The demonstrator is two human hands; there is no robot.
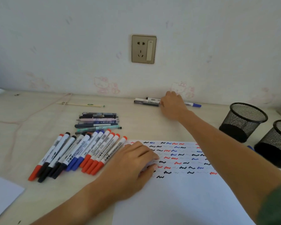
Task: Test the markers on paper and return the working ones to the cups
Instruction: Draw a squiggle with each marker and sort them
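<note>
Markers [147, 101] along tabletop's far edge by the wall, my right hand [173, 103] over them, fingers hidden, grip unclear. Left hand [133, 161] flat, fingers straight, pinning paper [177, 192] so it won't slide. Cups [243, 120] wait at right edge.

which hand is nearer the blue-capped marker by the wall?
Right. The right hand lies over the blue-capped marker at the wall. The left hand rests on the paper, well nearer the person.
</note>
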